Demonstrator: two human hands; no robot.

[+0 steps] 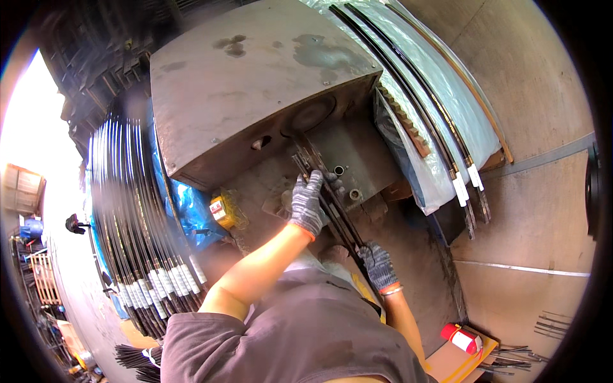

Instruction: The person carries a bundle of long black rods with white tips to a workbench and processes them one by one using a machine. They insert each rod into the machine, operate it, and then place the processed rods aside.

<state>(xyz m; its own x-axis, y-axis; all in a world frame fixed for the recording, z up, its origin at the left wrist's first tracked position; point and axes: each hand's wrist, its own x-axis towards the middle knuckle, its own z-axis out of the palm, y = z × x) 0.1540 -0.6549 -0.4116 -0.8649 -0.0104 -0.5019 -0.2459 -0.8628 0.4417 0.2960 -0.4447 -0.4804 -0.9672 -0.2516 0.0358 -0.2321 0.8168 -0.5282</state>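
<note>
Dark, slim metal rods (338,220) run slantwise across the middle, from the front of a grey metal box-shaped machine (255,83) down toward my waist. My left hand (308,203), in a grey knitted glove, is closed round them near their upper end. Lower down and to the right, my right hand (378,265), gloved alike, is wrapped round the rods too. The upper ends lie just below a round opening (308,115) in the machine's front; whether they enter it I cannot tell. Short metal tubes (355,194) stand on the plate beside them.
Many dark rods with white-wrapped ends (143,255) lie at the left. Two more long rods (415,83) rest on plastic sheeting at the right. A yellow packet (222,212) is beside blue plastic (191,210). A red cylinder (461,338) lies on cardboard at lower right.
</note>
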